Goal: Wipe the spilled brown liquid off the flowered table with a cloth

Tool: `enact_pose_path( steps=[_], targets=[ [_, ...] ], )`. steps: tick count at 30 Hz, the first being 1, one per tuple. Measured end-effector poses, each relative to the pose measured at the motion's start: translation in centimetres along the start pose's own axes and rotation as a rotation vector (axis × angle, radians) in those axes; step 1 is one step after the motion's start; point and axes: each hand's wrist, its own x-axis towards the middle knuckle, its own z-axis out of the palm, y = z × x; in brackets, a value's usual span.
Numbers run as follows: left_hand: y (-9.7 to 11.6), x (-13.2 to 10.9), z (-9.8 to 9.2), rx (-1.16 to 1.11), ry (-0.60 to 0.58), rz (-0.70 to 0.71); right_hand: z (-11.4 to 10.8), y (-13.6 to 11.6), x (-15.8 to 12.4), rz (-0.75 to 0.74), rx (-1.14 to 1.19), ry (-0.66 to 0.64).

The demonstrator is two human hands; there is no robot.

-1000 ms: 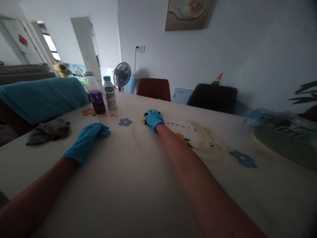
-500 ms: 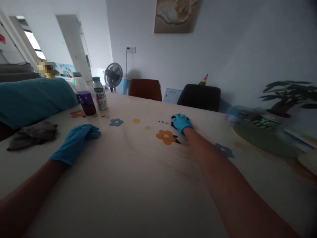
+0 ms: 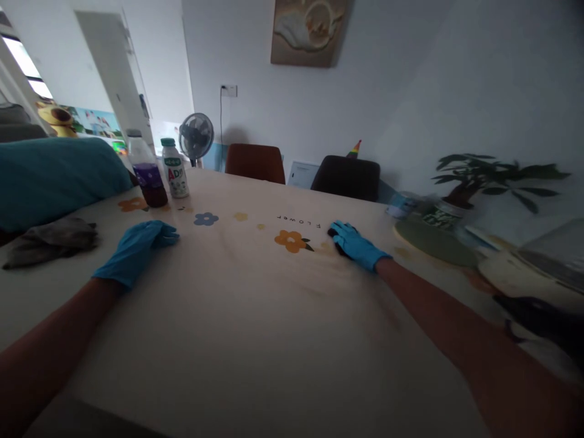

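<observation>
Both my hands wear blue gloves and rest on a cream tablecloth (image 3: pixel 255 304) printed with flowers. My left hand (image 3: pixel 137 246) lies on the cloth at the left, fingers loosely curled, holding nothing. My right hand (image 3: pixel 356 244) presses flat on a small dark thing (image 3: pixel 334 235), perhaps a cloth or sponge, mostly hidden under the fingers, just right of an orange flower print (image 3: pixel 291 241).
A purple-labelled bottle (image 3: pixel 146 170) and a white drink bottle (image 3: pixel 175 170) stand at the far left. A grey rag (image 3: pixel 55 240) lies near the left edge beside a teal cushion (image 3: pixel 55 179). A green plate (image 3: pixel 433 240), containers and a potted plant (image 3: pixel 479 176) crowd the right. Two chairs stand behind.
My right hand has slid the dark thing across the cloth from the middle to the right, past the orange flower. My left hand has stayed put. The view has turned right.
</observation>
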Motion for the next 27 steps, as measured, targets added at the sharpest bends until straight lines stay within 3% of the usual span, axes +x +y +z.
enact_pose_path(
  steps=[5,9,15,18,27],
  targets=[
    [0.0,0.1,-0.1,0.028,-0.015,-0.004,-0.3,-0.7,-4.8,-0.111,0.079,-0.044],
    [0.0,0.2,0.0,0.047,-0.012,0.032,-0.3,-4.1,-7.3,-0.257,0.124,-0.046],
    [0.0,0.3,0.2,-0.035,-0.006,0.009,0.0,-12.6,-9.0,-0.493,0.187,-0.035],
    [0.1,0.3,0.2,-0.055,-0.006,0.006,-0.2,-17.4,-8.9,-0.529,0.197,-0.061],
    [-0.7,0.7,0.5,-0.151,0.009,0.017,-1.1,-32.2,-3.6,-0.610,0.133,-0.104]
  ],
)
